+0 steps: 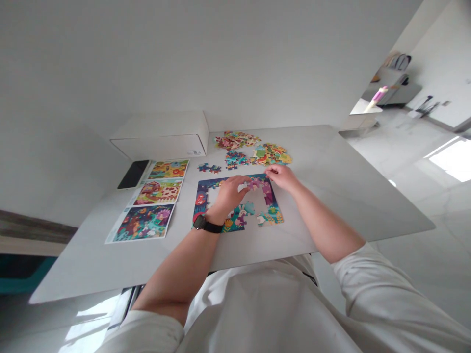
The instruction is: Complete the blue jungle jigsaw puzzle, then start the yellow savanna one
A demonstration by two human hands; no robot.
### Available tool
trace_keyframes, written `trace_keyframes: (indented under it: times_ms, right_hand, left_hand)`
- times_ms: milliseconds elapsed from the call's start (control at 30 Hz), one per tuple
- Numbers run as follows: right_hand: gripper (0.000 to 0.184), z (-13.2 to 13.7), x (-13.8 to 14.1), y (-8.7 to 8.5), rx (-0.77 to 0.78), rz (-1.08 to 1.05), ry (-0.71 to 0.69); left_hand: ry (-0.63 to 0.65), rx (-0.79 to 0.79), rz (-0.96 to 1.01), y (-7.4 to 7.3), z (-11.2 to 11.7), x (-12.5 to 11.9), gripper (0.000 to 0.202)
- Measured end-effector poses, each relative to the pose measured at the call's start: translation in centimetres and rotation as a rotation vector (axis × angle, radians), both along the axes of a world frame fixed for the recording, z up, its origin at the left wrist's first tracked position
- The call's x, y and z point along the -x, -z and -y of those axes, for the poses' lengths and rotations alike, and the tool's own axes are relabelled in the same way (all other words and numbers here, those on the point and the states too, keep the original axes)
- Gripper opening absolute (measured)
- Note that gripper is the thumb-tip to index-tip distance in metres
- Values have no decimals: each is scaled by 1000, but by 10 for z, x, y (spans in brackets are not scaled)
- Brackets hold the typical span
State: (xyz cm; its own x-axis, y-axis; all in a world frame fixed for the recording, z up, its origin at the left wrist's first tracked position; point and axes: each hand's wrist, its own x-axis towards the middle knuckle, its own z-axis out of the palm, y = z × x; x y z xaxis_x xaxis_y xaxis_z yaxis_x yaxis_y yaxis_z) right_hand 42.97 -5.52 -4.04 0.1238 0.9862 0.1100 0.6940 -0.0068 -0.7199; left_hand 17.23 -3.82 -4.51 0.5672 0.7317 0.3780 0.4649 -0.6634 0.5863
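Observation:
A partly assembled jigsaw puzzle lies on the pale table, with a bare white gap in its middle. My left hand, with a black wristwatch on its wrist, is over the puzzle, its fingers reaching towards a pink-purple piece. My right hand is at the puzzle's top edge, with its fingertips curled close to that piece. Whether either hand grips the piece is hidden. Loose pieces lie in heaps beyond the hands, and a small group of joined pieces sits to their left.
Several printed picture sheets lie left of the puzzle. Behind them are a black phone and a white cardboard box. The table's right edge drops to a glossy floor, with furniture farther back.

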Motion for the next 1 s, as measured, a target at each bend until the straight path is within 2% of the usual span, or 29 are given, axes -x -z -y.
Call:
trace_keyframes:
  times_ms: [133, 300, 467, 700, 1000]
  right_hand:
    - [20, 2, 1, 2, 84, 185, -28]
    - [21, 3, 2, 5, 104, 274, -38]
    - [22, 3, 4, 3, 100, 309, -47]
    - [20, 1, 1, 9, 71, 312, -50]
    - [26, 7, 10, 0, 64, 362, -227]
  left_hand:
    - [21, -15, -52, 9, -3, -8, 29]
    - [23, -39, -135, 19, -10, -15, 31]
    - [22, -64, -178, 18, -7, -19, 29]
    - [12, -72, -223, 19, -5, -20, 28]
    - [31, -124, -267, 22, -7, -19, 29]
